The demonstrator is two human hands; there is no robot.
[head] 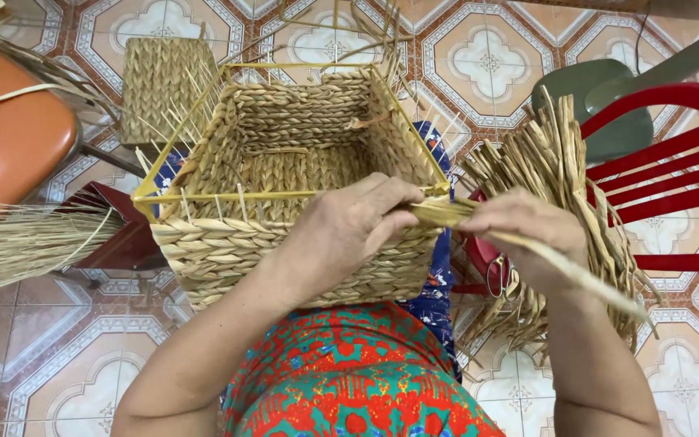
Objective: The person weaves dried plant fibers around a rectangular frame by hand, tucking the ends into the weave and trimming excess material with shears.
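Note:
A square woven straw basket on a yellow wire frame rests on my lap, its rim unfinished with thin spokes sticking up. My left hand presses against the near right corner of the basket and pinches a flat dried straw strand. My right hand grips the same strand just to the right of the corner; the strand trails down to the lower right.
A bundle of dried straw lies over a red plastic chair on the right. More loose straw lies at the left near an orange seat. A finished woven piece stands behind the basket on the patterned tile floor.

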